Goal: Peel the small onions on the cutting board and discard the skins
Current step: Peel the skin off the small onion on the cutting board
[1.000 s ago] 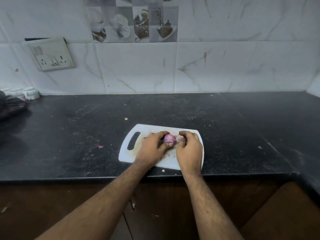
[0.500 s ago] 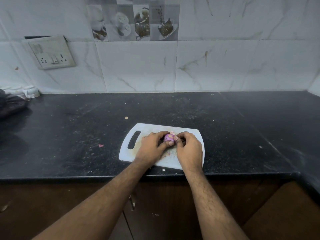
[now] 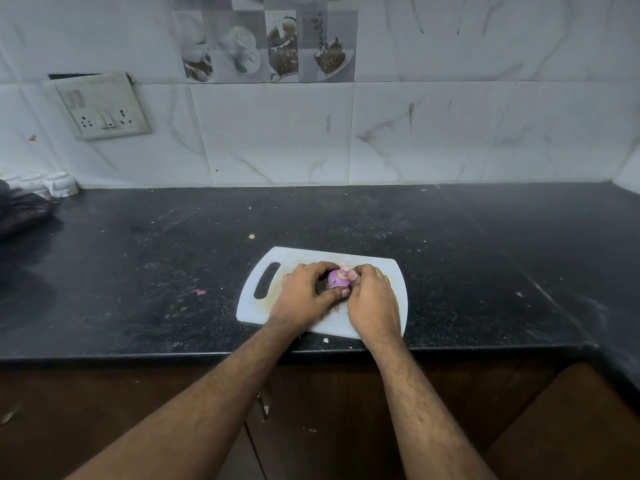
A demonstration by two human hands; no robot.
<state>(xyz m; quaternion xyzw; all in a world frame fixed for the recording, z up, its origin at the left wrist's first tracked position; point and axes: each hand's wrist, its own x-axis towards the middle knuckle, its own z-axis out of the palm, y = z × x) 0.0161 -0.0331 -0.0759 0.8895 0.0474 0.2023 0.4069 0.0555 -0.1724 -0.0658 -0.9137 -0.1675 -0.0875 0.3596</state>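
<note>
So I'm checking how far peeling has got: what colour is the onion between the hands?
Purple-pink, with a pale patch on top: the onion, head view.

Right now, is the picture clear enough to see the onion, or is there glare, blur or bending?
Head view: dim, bluish light and no glare; the purple onion between the left hand and right hand is small but sharp enough. Head view: the hands shade the cutting board beneath them. Head view: the wide lens bends the countertop edge and wall tiles.
</note>
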